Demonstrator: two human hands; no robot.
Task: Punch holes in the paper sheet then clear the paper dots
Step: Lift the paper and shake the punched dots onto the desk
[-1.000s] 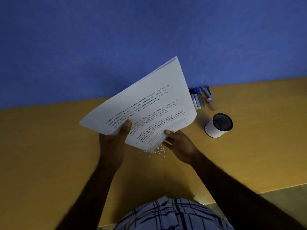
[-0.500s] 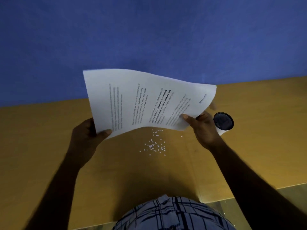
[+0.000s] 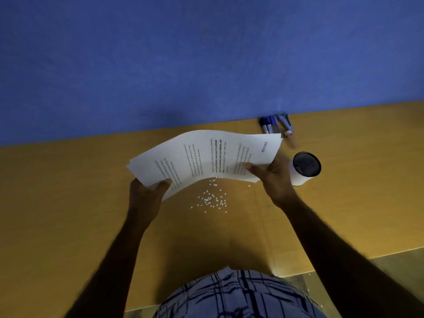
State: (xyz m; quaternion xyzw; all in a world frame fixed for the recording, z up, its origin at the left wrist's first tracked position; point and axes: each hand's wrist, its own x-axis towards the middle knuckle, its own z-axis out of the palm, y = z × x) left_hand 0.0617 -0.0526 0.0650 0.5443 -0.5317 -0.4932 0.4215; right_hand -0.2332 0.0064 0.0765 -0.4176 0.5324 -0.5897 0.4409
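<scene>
Left hand (image 3: 146, 195), right hand (image 3: 274, 180) pinch sagging printed paper sheet (image 3: 202, 154) above paper dots (image 3: 211, 199).

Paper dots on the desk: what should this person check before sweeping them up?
1. Paper sheets held at both ends: ok, the left hand and the right hand each grip an edge.
2. Paper dots in the open: ok, scattered on the desk just nearer than the sheets.
3. Every dot visible: cannot tell, the sheets may hide some.
4. A free hand: not ok, both are busy.
5. Holes punched: cannot tell, none show.
</scene>
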